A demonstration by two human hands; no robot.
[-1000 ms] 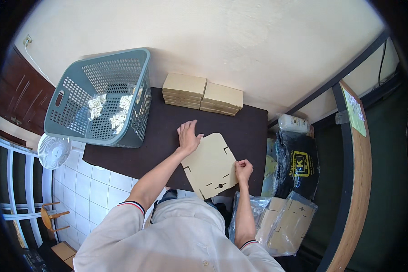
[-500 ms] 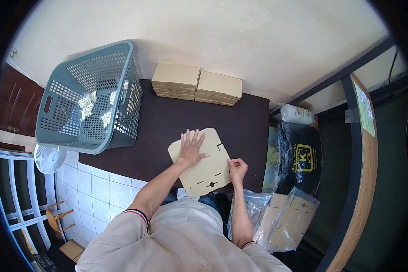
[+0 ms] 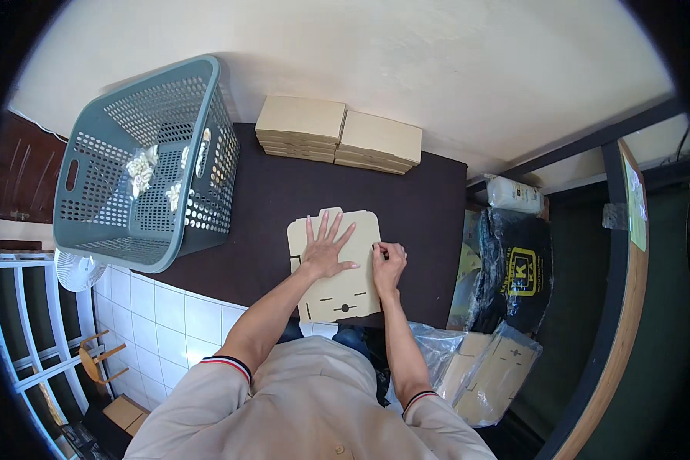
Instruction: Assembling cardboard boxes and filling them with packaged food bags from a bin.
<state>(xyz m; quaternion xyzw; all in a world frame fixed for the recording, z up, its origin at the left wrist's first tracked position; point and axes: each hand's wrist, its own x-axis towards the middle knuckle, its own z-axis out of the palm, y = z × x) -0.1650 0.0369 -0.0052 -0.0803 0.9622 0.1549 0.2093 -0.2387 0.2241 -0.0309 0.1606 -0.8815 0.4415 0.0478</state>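
Observation:
A flat cardboard box blank with slots and a round hole lies on the dark tabletop, its near edge close to my body. My left hand is pressed flat on its upper part, fingers spread. At the blank's right edge my right hand is closed, thumb and fingers pinching the edge. The part of the edge inside that pinch is hidden. A small tab shows at the blank's far edge, beyond my left fingertips.
Two stacks of folded cardboard boxes stand at the table's back, against the wall. A grey-green perforated basket holding small white bundles stands at the left. Plastic-wrapped packages and bagged cardboard blanks lie at the right.
The cardboard blank has turned from a slant to nearly square with my body. My right hand has moved up and left along with its edge; my left hand stays flat on it.

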